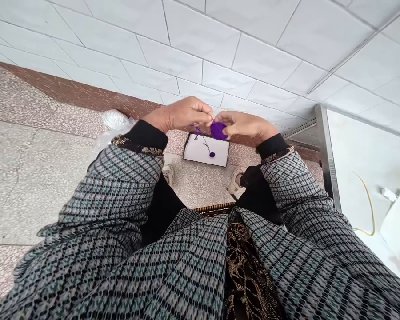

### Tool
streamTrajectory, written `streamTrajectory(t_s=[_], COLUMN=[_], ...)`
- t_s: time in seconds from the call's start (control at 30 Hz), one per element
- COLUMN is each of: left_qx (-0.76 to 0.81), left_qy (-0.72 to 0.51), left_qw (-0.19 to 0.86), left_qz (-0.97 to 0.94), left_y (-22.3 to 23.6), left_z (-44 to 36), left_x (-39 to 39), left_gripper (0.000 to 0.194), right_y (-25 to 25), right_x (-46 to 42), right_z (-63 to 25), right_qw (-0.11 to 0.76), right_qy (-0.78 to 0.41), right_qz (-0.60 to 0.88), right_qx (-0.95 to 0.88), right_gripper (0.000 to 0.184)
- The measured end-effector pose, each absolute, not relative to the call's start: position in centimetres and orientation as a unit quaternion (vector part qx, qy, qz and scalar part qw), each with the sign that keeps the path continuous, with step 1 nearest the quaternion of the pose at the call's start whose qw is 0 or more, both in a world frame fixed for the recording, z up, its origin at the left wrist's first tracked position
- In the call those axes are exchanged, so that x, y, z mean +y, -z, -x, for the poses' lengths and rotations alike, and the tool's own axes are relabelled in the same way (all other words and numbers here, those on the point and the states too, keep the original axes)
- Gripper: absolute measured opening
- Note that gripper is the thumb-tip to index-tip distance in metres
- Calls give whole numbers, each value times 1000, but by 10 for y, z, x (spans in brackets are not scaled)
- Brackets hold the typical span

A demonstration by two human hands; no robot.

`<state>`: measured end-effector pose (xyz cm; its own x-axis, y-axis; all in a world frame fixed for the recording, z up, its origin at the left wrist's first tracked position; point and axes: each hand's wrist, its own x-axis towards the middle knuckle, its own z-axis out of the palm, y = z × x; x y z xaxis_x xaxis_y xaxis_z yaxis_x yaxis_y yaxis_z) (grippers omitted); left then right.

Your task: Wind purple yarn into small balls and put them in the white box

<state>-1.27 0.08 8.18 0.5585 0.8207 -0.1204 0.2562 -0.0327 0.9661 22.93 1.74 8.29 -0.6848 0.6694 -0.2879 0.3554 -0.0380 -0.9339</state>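
Note:
My right hand (pixel 245 124) is closed on a round ball of purple yarn (pixel 217 130), its thumb lying across the front. Close beside it, my left hand (pixel 190 112) pinches purple yarn at its fingertips, though the exact grip is partly hidden. A loose tangle of purple strands (pixel 196 130) hangs just below the left fingers. Beneath both hands, a white shallow tray (pixel 200 153) with a dark rim is on the floor. Within it lies a smaller dark purple yarn ball (pixel 212 154), and a thin strand runs up from it toward the hanging tangle.
A white tiled wall (pixel 186 58) rises in front. On the floor at left is a clear plastic bag (pixel 103 142) with a silvery-white round item (pixel 114 119). At right stands a white table (pixel 346 164) with a metal edge, bearing a yellow cable (pixel 370 206).

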Motion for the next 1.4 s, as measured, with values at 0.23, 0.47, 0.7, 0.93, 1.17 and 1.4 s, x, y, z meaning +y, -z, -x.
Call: streamTrajectory(t_s=[0.23,0.47,0.7,0.93,1.17,1.4], left_qx=[372,312,302,300,321,352], left_qy=[-366,-352,-304,-312,-383,-248], left_qw=[643,722,728,728,741,718], left_qz=[-561,-508,-534,-531,-449,-547], left_y=[-69,-44,-38,-45,-39,-28], left_z=[9,10,15,24,3,0], left_x=[22,8,-11,-4,-3,5], left_gripper=[11,25,18,13,23,23], right_y=[-91,-76,-50,-57,-51,-60], right_x=[15,29,56,29,21,23], right_z=[-255,-235,-194,-234,-261,-279], right_qw=[321,371,413,72,353,456], right_qy=[-722,-710,-480,-676,-749,-655], right_qz=[176,237,467,206,180,305], right_qx=[-587,-550,-618,-704,-531,-519], right_gripper=[73,79,37,44,80,78])
